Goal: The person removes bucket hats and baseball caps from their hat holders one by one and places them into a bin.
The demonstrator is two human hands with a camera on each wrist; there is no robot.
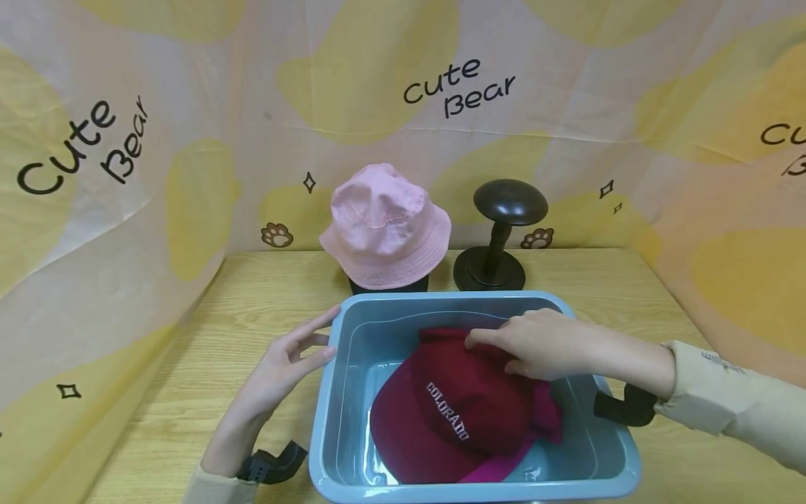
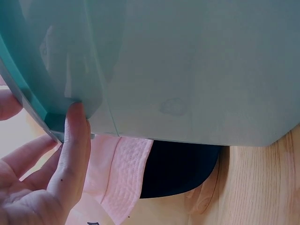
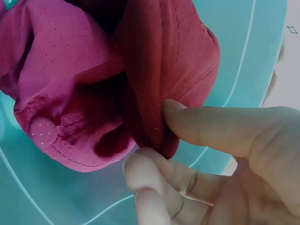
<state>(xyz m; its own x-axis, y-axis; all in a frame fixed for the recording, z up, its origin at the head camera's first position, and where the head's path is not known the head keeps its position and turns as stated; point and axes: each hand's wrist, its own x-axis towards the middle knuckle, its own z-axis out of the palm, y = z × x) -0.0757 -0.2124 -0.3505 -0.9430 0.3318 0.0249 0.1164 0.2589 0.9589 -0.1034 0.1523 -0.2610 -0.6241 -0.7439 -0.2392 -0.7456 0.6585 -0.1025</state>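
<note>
A dark red baseball cap [image 1: 466, 399] lettered COLORADO lies in a light blue plastic basin [image 1: 352, 406]. My right hand [image 1: 544, 343] reaches over the basin and grips the back edge of this cap. In the right wrist view, the thumb [image 3: 201, 124] and fingers pinch the folded red fabric. Under and beside it lies a magenta cap [image 3: 61, 51] with small perforations and a dotted button. At the basin's left side, my left hand [image 1: 286, 360] touches the rim with fairly straight fingers, its thumb [image 2: 75, 136] against the outer wall.
Behind the basin, a pink bucket hat [image 1: 384, 231] sits over a dark stand, only whose base shows. A bare black hat stand [image 1: 510, 203] with a round top is to its right. Patterned cloth [image 1: 352, 70] hangs around the wooden table [image 1: 258, 280].
</note>
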